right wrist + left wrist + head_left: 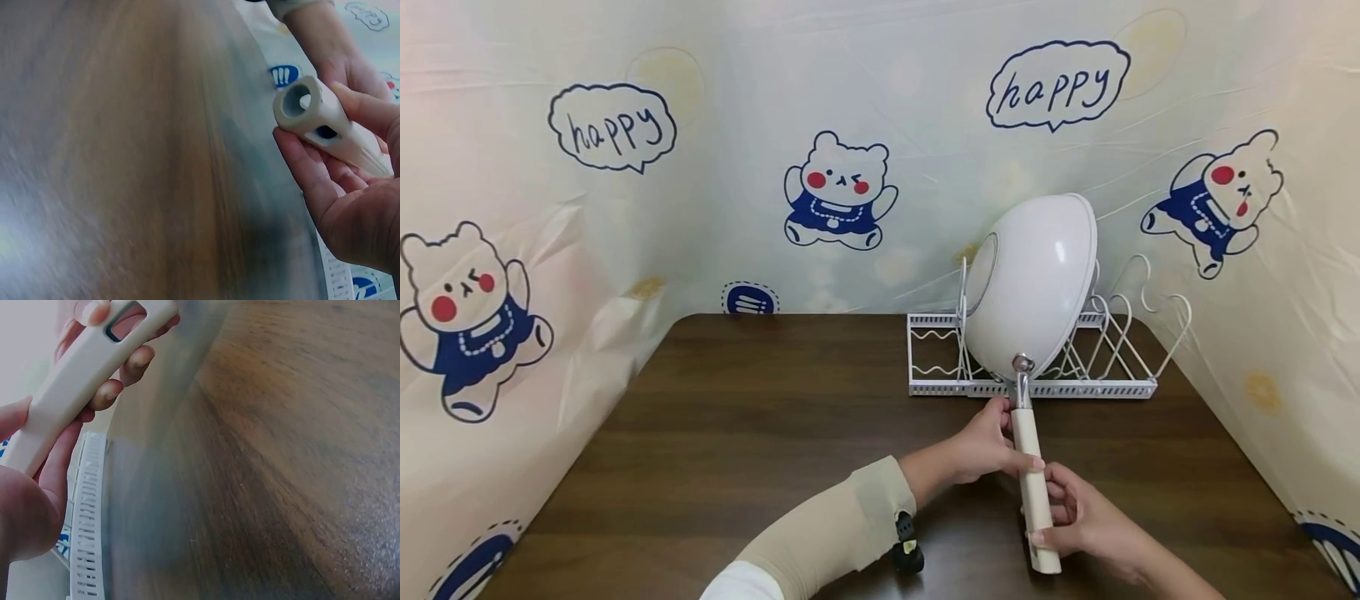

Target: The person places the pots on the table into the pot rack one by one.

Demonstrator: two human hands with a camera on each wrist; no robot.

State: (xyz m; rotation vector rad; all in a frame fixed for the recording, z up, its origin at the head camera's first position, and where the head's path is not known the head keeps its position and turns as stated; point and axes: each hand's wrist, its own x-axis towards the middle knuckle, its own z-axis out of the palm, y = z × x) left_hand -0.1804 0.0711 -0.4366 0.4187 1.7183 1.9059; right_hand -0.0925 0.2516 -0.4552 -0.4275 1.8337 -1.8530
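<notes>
A white wok (pixel 1037 283) stands on its edge in a white wire rack (pixel 1075 389), its rounded underside facing left. Its cream handle (pixel 1036 492) points toward me, joined to the wok by a metal neck. My left hand (pixel 985 446) grips the handle near the neck, thumb across its top. Closer to the handle's end, my right hand (pixel 1086 521) holds it from the right, thumb on top and fingers beneath. The left wrist view shows the slot in the handle (pixel 81 381) near its end; the right wrist view shows the hollow end of the handle (pixel 309 109).
The rack's wire dividers (pixel 1120 333) rise to the right of the wok. Below lies a dark wooden table (pixel 737 433), with a printed curtain (pixel 722 167) behind and at both sides. A small black device (pixel 907 546) is strapped at my left wrist.
</notes>
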